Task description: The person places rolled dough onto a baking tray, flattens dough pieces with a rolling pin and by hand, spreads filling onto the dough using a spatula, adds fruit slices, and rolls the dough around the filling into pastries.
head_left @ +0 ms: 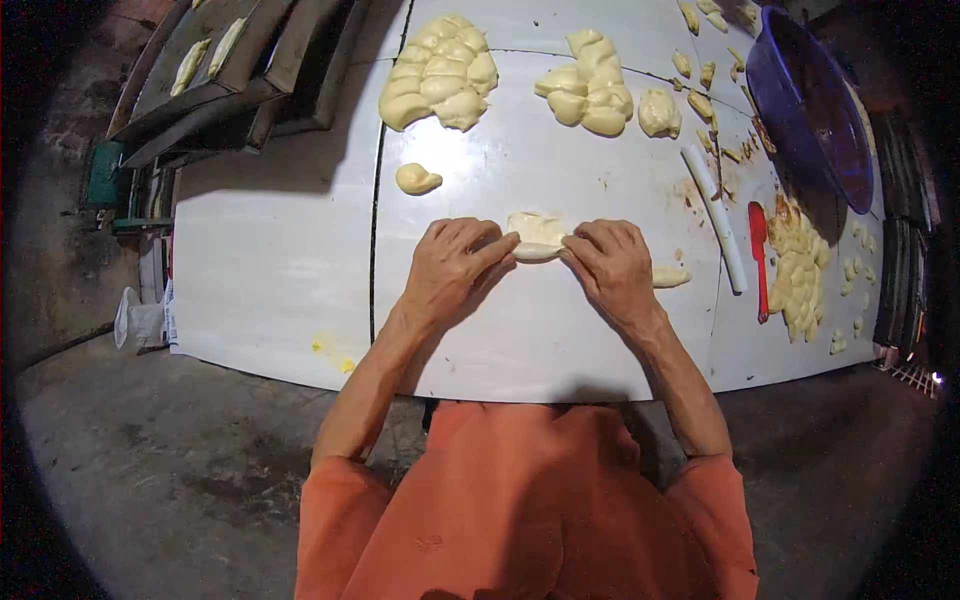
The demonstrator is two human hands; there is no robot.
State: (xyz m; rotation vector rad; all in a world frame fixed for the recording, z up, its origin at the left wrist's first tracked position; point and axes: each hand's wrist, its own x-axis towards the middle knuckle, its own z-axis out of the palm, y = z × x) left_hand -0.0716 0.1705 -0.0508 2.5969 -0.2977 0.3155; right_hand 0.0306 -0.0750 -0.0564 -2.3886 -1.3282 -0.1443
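Observation:
A flattened piece of pale dough lies on the white table in front of me, its near edge folded over into a small roll. My left hand pinches the left end of that roll between thumb and fingers. At the other end, my right hand grips the dough the same way. Just beyond my right hand rests a finished-looking dough roll, partly hidden by the hand. A single small dough ball sits beyond my left hand.
Farther back are two clusters of dough balls, a large one and a smaller one. To the right lie a white rolling pin, a red spatula and a dough heap. A purple basin and stacked metal trays flank the table.

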